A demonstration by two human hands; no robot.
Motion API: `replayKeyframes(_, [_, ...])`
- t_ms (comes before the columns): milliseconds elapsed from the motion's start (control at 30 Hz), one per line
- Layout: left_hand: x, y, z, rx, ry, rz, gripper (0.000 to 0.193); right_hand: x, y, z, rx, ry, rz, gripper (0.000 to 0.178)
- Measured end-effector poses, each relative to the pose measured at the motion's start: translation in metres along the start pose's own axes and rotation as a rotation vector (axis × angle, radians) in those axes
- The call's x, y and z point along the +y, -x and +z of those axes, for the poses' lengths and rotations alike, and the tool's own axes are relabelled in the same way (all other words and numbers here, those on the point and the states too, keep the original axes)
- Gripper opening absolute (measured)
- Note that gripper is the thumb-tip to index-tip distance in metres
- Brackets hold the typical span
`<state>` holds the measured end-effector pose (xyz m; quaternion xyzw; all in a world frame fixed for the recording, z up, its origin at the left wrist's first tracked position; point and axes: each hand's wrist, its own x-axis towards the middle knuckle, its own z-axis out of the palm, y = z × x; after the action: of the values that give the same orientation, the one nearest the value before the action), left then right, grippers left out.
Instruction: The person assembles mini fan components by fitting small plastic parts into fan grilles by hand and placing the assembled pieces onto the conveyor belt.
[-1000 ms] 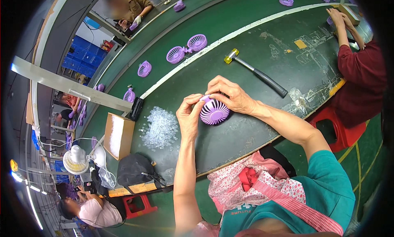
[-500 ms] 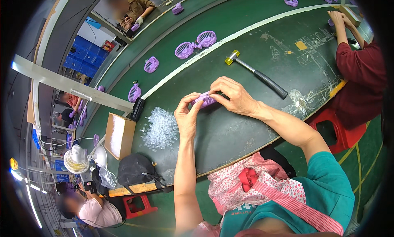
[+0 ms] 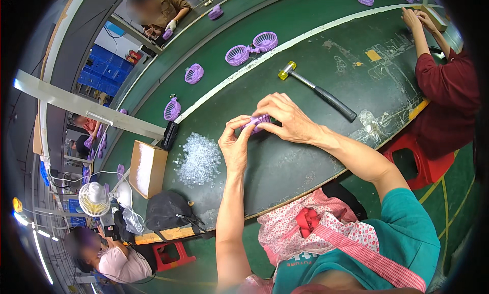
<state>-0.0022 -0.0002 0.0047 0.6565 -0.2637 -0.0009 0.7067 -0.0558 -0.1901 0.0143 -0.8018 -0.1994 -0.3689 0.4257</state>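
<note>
A: Hands?

B: A purple part [image 3: 256,123] is pinched between both hands above the green table [image 3: 285,166]. The left hand [image 3: 233,144] is closed on its near end by the fingertips; the right hand [image 3: 287,118] is clamped over its top.

A: Surroundings?

B: Clear pellets [image 3: 198,159] are heaped left of the hands, a box [image 3: 147,168] beside them. A hammer [image 3: 317,91] is laid beyond the right hand. Purple grilles [image 3: 251,48] are seen on the belt [image 3: 214,54] farther off.
</note>
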Motion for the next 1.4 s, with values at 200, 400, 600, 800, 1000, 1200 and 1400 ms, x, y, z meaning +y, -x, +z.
replayKeyframes(200, [0.003, 0.001, 0.007, -0.055, -0.041, 0.077, 0.018, 0.008, 0.002, -0.005, -0.041, 0.079, -0.142, 0.016])
replayKeyframes(400, [0.000, -0.001, 0.008, -0.003, -0.041, 0.069, 0.018, 0.008, 0.002, -0.003, -0.067, 0.041, -0.050, 0.019])
replayKeyframes(600, [0.004, -0.051, -0.001, 0.182, -0.443, 0.197, 0.012, 0.008, 0.001, 0.007, 0.105, -0.016, 0.153, 0.040])
replayKeyframes(800, [-0.048, -0.145, -0.042, 0.065, -1.093, 0.422, 0.031, 0.024, 0.010, 0.018, 0.003, 0.113, 0.164, 0.040])
replayKeyframes(1000, [-0.097, -0.196, -0.112, 0.327, -1.236, 0.061, 0.036, 0.028, 0.011, 0.026, -0.050, 0.156, 0.179, 0.042])
replayKeyframes(1200, [-0.107, -0.200, -0.151, 0.379, -1.174, -0.236, 0.028, 0.033, 0.014, 0.030, -0.103, 0.072, 0.242, 0.041])
replayKeyframes(1400, [-0.054, -0.163, -0.109, 0.517, -1.241, 0.188, 0.041, 0.036, 0.012, 0.032, -0.042, 0.056, 0.217, 0.043])
